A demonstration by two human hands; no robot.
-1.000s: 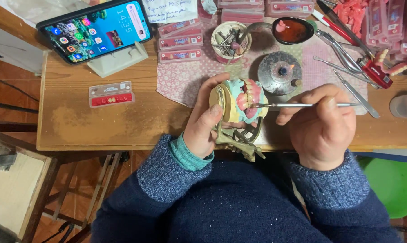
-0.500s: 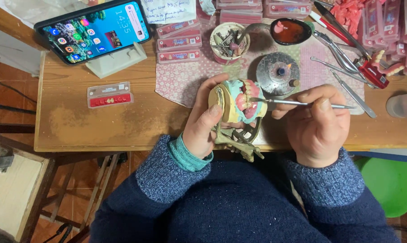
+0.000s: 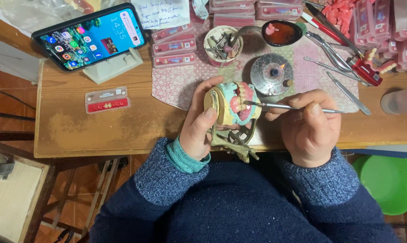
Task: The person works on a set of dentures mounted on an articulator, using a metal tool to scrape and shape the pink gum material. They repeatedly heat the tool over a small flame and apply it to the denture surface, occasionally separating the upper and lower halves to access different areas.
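Observation:
My left hand (image 3: pixel 200 122) grips a dental model (image 3: pixel 234 103) with pink wax gums and white teeth, mounted on a metal articulator (image 3: pixel 236 143), at the near edge of the wooden table (image 3: pixel 100 126). My right hand (image 3: pixel 308 125) holds a thin metal wax tool (image 3: pixel 298 108) like a pen. Its tip touches the pink wax by the teeth.
A small alcohol burner (image 3: pixel 272 74) with a lit flame stands just behind the model. Around it lie a spoon of melted wax (image 3: pixel 282 32), a cup of tools (image 3: pixel 221 45), metal instruments (image 3: pixel 343 85), tooth card boxes (image 3: pixel 173 45), a propped phone (image 3: pixel 91 37). A green basin (image 3: pixel 390 182) sits below right.
The tool tip has moved left onto the wax of the model. My right hand has shifted slightly left and the left hand still holds the model.

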